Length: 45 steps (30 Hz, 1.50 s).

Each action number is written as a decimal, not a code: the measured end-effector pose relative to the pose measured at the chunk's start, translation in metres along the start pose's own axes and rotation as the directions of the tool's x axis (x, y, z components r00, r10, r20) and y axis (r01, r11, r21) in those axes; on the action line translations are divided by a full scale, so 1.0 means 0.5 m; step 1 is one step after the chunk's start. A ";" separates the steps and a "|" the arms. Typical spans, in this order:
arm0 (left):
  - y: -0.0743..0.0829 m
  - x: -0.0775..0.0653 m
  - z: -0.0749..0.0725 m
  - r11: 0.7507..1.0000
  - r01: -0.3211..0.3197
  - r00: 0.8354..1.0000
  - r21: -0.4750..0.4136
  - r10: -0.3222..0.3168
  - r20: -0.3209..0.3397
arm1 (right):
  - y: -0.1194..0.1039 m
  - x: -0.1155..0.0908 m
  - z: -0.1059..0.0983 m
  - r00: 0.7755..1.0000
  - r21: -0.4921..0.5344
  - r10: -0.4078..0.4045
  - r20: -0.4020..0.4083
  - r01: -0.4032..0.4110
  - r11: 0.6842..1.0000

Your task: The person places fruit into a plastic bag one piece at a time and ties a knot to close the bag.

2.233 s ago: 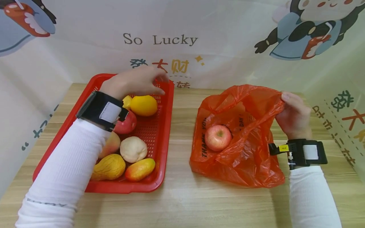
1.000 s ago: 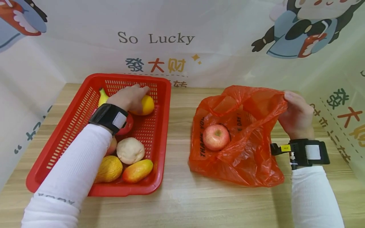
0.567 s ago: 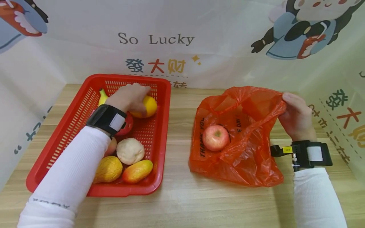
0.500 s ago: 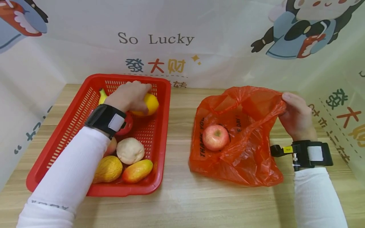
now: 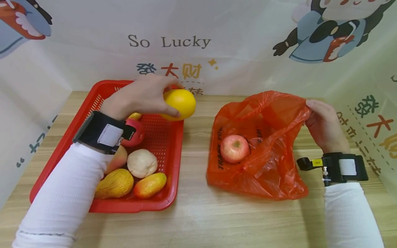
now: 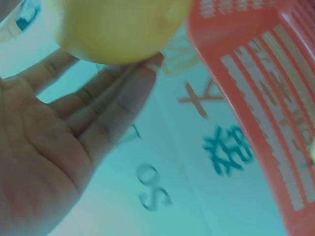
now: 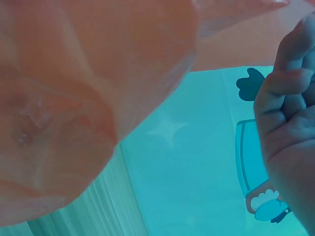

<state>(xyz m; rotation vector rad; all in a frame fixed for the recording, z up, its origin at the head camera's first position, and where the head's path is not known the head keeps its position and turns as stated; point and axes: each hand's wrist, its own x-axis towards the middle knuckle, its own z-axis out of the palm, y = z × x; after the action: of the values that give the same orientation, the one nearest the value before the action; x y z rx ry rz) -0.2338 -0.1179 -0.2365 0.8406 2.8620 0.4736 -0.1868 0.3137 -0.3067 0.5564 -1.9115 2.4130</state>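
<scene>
My left hand pinches a smooth yellow lemon between thumb and fingers, above the far right corner of the red basket. In the left wrist view the lemon lies against the fingertips. My right hand grips the upper right edge of a red plastic bag, holding its mouth raised. An apple lies in the bag. The bag fills much of the right wrist view, beside the curled fingers of the right hand.
In the basket lie a red fruit, a peach-coloured fruit, a pale round fruit, a ridged yellow fruit and a red-yellow mango. A strip of wooden table separates basket and bag. A printed backdrop stands behind.
My left hand reached down into the basket, took hold of the lemon and lifted it up and to the right. The right hand keeps its grip on the bag, nearly still.
</scene>
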 end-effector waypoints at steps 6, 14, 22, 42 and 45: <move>0.074 0.029 0.013 0.987 -0.161 0.987 -0.021 0.161 -0.023 | 0.003 0.004 -0.009 0.998 0.045 0.043 0.041 -0.045 0.998; 0.159 0.077 0.038 0.953 -0.288 0.957 -0.094 0.289 0.004 | 0.002 0.002 -0.012 0.997 0.024 0.073 0.011 -0.073 0.997; 0.225 0.126 0.080 0.917 -0.359 0.921 -0.175 0.378 0.094 | 0.005 0.002 -0.006 0.996 0.006 0.090 -0.028 -0.090 0.996; 0.239 0.232 0.191 0.955 -0.261 0.960 0.142 0.240 0.147 | 0.020 -0.002 -0.009 0.990 -0.082 0.139 -0.037 -0.142 0.986; 0.237 0.242 0.195 0.960 -0.235 0.969 0.150 0.219 0.117 | 0.023 -0.001 -0.005 0.987 -0.118 0.153 -0.059 -0.159 0.980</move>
<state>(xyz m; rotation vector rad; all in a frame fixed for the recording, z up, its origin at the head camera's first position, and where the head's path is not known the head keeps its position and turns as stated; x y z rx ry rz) -0.2554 0.0679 -0.2928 1.1946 2.7534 0.2136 -0.1896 0.3131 -0.3183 0.3505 -2.1394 2.3499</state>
